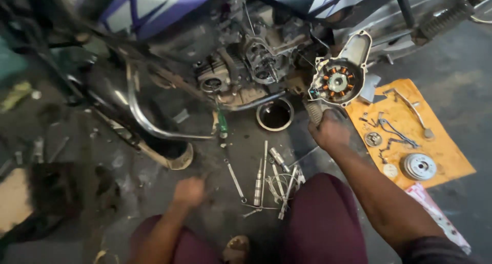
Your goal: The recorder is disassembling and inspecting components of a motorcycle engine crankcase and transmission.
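Head view: we're mid engine strip-down, right hand [330, 130] clamped on the stator cover [338, 74] by the engine [246, 64], left hand [188, 191] blurred, grip unclear, near floor spanners [261, 179]; next needs cover set down cleanly.

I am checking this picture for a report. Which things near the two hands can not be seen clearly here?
- Left hand, head view: motion blur hides its fingers and anything in them.
- Right hand: it covers the lower end of the stator cover, so the grip is unclear.
- Small parts on the orange sheet: too small to identify.
- Motorcycle: cut off by the top edge.
- Wrenches: overlapping in a pile, count unclear.
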